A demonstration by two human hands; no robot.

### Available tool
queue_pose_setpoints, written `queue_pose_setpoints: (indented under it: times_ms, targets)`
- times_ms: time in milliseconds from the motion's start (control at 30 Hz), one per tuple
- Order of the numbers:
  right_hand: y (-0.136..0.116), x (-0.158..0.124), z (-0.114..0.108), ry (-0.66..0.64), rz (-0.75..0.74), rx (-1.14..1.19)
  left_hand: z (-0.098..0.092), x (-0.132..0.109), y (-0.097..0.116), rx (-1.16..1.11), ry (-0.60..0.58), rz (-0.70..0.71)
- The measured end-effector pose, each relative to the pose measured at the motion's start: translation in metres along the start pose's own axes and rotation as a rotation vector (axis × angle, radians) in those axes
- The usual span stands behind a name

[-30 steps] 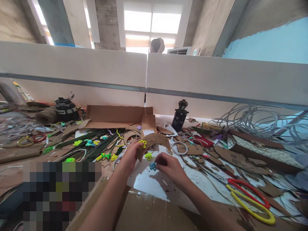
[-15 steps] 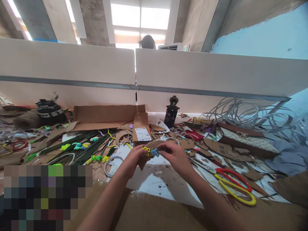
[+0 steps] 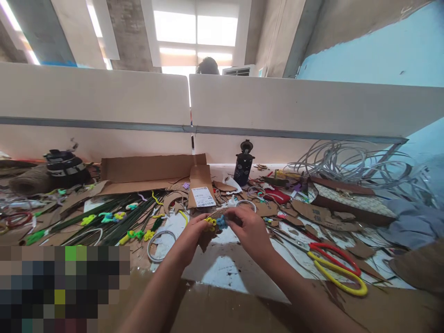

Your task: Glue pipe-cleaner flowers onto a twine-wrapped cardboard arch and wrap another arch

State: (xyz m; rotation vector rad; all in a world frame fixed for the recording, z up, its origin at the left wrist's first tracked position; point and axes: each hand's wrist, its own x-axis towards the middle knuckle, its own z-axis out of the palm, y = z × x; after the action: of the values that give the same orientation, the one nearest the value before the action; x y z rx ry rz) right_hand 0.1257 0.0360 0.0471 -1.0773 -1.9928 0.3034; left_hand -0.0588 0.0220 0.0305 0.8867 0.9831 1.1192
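My left hand [image 3: 190,237] is closed around a twine-wrapped cardboard piece [image 3: 218,212], with a brown point sticking out below the fingers. A yellow fuzzy-wire flower [image 3: 210,225] sits on the piece beside my left thumb. My right hand [image 3: 250,231] pinches a blue fuzzy-wire flower [image 3: 221,222] against the piece, just right of the yellow one. Its fingertips partly hide the blue flower, and whether it is fastened cannot be seen. A roll of tape [image 3: 149,252] lies left of my left hand; another ring [image 3: 255,206] shows behind my right hand.
Scissors [image 3: 364,289] with red and yellow handles lie at right. A cardboard box [image 3: 152,169], a black bottle [image 3: 243,169], coiled tubing [image 3: 322,155] and a patterned bag [image 3: 350,201] stand behind. Green stems [image 3: 138,212] and fuzzy-wire flowers spread left. The lower left corner is pixelated.
The view has shifted slightly, so the background sits lower and further left. My right hand has brought the blue flower a little closer to the yellow one.
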Motion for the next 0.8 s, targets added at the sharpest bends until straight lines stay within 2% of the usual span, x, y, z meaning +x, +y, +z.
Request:
queue_pose_setpoints:
  times_ms: [367, 567, 800]
  targets:
    - [0.004, -0.004, 0.01, 0.081, -0.169, -0.207, 0.001, 0.0, 0.0, -0.063, 0.007, 0.005]
    - [0.006, -0.006, 0.011, 0.051, -0.206, -0.246, 0.003, -0.003, 0.001, -0.031, -0.002, 0.011]
    - [0.001, -0.008, 0.013, 0.027, -0.218, -0.301, -0.002, 0.003, -0.007, 0.057, 0.025, 0.009]
